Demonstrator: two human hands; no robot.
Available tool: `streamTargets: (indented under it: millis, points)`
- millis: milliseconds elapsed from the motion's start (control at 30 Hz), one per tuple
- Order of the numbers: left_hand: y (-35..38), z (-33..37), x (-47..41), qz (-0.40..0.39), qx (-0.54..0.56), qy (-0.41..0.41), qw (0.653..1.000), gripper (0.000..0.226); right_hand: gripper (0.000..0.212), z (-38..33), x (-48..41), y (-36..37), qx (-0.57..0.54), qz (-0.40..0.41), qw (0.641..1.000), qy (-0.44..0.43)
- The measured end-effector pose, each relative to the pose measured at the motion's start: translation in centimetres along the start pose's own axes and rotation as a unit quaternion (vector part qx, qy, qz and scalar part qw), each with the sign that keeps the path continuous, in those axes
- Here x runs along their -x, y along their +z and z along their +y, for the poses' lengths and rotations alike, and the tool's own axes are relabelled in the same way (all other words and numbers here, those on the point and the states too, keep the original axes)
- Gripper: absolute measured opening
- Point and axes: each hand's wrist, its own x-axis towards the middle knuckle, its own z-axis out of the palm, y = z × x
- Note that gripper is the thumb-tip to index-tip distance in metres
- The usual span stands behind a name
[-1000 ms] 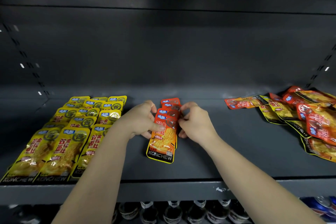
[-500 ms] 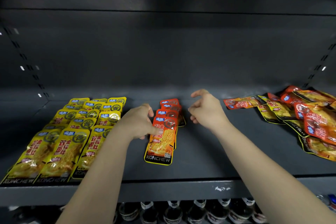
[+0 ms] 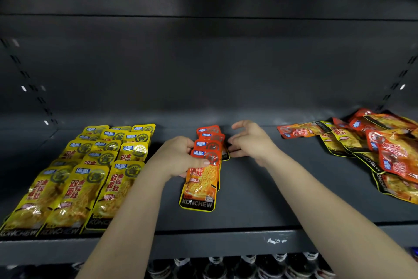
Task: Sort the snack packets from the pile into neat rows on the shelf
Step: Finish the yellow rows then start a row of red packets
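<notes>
Right hand (image 3: 251, 143), loosely curled and empty, had swung back to the right edge of the row of glossy red foil snack packets (image 3: 209, 137) between both hands, whose front packet (image 3: 199, 188) the left hand (image 3: 178, 158) pinched, apparently to square it.

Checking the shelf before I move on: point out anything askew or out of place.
The loose pile of red and yellow foil snack packets at far right is jumbled, packets overlapping at all angles. In the middle row of red foil packets, one lower packet pokes out rightwards. The yellow foil rows lie neat.
</notes>
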Motion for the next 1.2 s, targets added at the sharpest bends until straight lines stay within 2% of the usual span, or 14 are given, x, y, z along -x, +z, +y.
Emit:
streamTargets:
  millis: [300, 500, 1000, 1200]
  points:
    - [0.5, 0.1, 0.0, -0.002, 0.008, 0.002, 1.0, 0.026, 0.034, 0.7, -0.1, 0.2, -0.029, -0.006, 1.0, 0.001]
    - [0.4, 0.3, 0.1, -0.004, 0.013, -0.009, 1.0, 0.051, 0.032, 0.8, -0.1, 0.5, -0.028, -0.005, 1.0, -0.004]
    - [0.7, 0.0, -0.7, -0.01, 0.056, -0.016, 0.998, 0.024, 0.029, 1.2, -0.4, 0.7, -0.022, 0.001, 1.0, -0.013]
    - [0.8, -0.3, -0.7, 0.001, 0.063, -0.024, 0.998, 0.035, 0.031, 1.2, -0.3, 0.6, -0.017, -0.008, 1.0, -0.02]
